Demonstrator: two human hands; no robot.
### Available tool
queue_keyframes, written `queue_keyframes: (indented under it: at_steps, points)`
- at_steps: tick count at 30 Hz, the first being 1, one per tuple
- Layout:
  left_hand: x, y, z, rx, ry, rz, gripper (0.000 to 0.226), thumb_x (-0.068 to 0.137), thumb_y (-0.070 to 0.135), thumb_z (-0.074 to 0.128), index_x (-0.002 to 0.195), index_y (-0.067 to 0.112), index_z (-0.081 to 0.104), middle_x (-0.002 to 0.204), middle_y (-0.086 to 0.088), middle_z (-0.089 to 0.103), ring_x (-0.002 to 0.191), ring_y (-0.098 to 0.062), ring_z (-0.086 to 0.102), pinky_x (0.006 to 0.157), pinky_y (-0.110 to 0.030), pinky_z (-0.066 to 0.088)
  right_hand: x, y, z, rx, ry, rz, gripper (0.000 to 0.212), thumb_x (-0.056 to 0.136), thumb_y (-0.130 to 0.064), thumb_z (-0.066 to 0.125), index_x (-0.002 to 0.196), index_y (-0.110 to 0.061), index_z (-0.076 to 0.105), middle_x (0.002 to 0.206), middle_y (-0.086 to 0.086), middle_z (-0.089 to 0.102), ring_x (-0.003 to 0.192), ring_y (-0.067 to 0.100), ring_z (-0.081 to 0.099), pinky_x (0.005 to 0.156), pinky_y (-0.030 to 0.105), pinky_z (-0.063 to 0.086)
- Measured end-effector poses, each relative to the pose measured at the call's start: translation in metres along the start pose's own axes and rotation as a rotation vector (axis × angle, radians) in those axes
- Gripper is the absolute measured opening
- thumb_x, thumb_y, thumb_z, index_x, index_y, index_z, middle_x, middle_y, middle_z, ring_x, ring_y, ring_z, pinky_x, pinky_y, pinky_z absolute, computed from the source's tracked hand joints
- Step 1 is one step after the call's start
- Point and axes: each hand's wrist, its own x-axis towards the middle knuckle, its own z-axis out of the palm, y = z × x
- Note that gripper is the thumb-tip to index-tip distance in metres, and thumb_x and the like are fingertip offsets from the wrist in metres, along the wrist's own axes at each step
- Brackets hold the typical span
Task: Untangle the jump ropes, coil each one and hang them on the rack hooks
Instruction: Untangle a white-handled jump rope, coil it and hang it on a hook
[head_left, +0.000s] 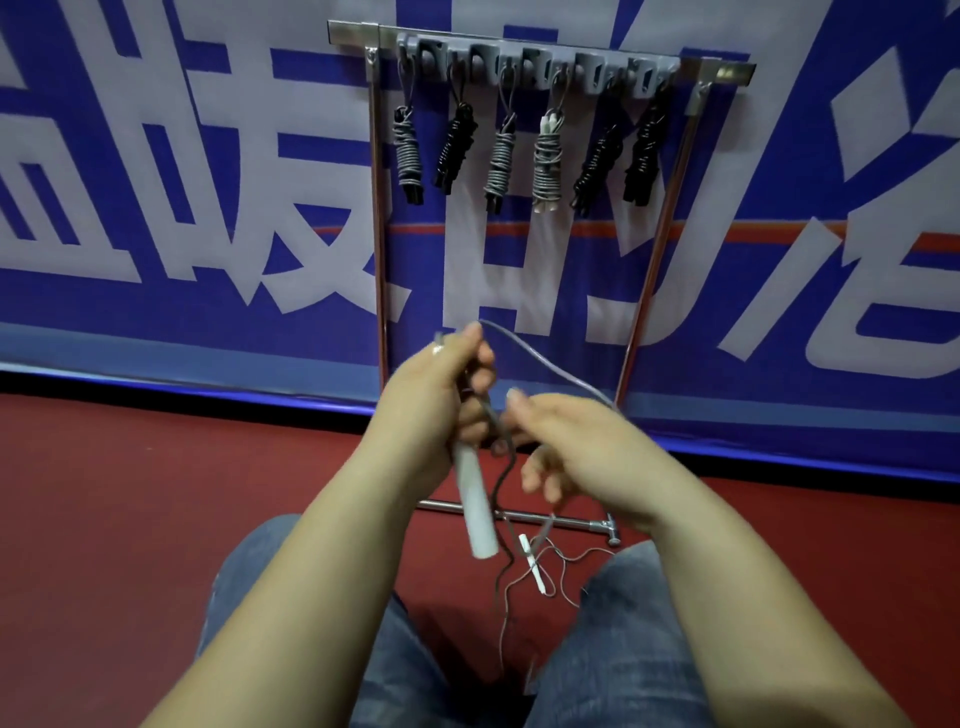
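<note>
While my left hand (441, 400) curls tight around the white handle (475, 499), its long axis runs nearly upright, the free end pointing down below my fist and slightly right. The grey cord (550, 364) arcs rightward from above that grip. My right hand (576, 447) hovers beside it, fingers loosely bent; whether they pinch the cord I cannot tell.

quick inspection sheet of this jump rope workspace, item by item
surface: dark red floor, loose grey rope with a small white handle lying on it
job's things: six coiled rope bundles hang on the steel rack
clutter: nothing seen
grips: left hand holds a white cylindrical handle; right hand pinches the cord
cables: nothing seen
surroundings: blue and white banner behind the rack
</note>
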Motion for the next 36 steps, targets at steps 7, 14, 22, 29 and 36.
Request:
queue_keyframes:
  at_steps: [7, 14, 22, 29, 36]
  points:
    - [0.001, 0.010, -0.006, -0.234, 0.030, 0.059, 0.027, 0.098, 0.029, 0.042, 0.080, 0.014, 0.055, 0.055, 0.005, 0.045, 0.033, -0.002, 0.026, 0.032, -0.013, 0.024, 0.001, 0.000, 0.008, -0.408, -0.001, -0.085, 0.020, 0.093, -0.033, 0.052, 0.081, -0.021, 0.063, 0.068, -0.004, 0.053, 0.059, 0.010, 0.042, 0.060, 0.026, 0.038]
    - [0.002, 0.002, -0.011, 0.451, -0.019, 0.021, 0.034, 0.097, 0.041, 0.040, 0.101, 0.021, 0.066, 0.079, -0.003, 0.070, 0.034, -0.005, 0.024, 0.038, -0.018, 0.023, 0.005, -0.004, -0.003, 0.314, 0.173, -0.055, 0.025, 0.098, -0.013, 0.042, 0.083, -0.009, 0.061, 0.067, 0.005, 0.059, 0.051, 0.009, 0.057, 0.055, 0.022, 0.052]
    - [-0.008, -0.003, -0.001, 0.512, -0.294, -0.037, 0.042, 0.094, 0.040, 0.044, 0.071, 0.011, 0.064, 0.051, -0.003, 0.052, 0.036, -0.009, 0.026, 0.040, -0.019, 0.021, 0.001, -0.015, -0.022, 0.880, 0.300, -0.150, 0.022, 0.097, -0.012, 0.042, 0.096, -0.005, 0.062, 0.075, 0.005, 0.062, 0.065, 0.012, 0.063, 0.062, 0.021, 0.056]
    - [-0.001, 0.005, -0.003, -0.197, -0.113, -0.104, 0.032, 0.086, 0.036, 0.048, 0.065, 0.012, 0.050, 0.047, -0.001, 0.043, 0.027, -0.004, 0.022, 0.031, -0.014, 0.015, -0.005, -0.009, 0.001, -0.033, -0.032, -0.113, 0.014, 0.088, -0.033, 0.059, 0.098, -0.023, 0.063, 0.082, -0.007, 0.065, 0.067, 0.008, 0.057, 0.063, 0.024, 0.048]
    - [-0.001, 0.011, -0.001, -0.363, -0.051, -0.017, 0.037, 0.095, 0.042, 0.040, 0.071, 0.016, 0.050, 0.057, 0.003, 0.050, 0.029, -0.002, 0.027, 0.029, -0.011, 0.021, -0.010, -0.009, 0.023, -0.007, -0.172, -0.105, 0.015, 0.091, -0.032, 0.056, 0.083, -0.019, 0.056, 0.064, -0.009, 0.065, 0.055, -0.003, 0.057, 0.058, 0.012, 0.042]
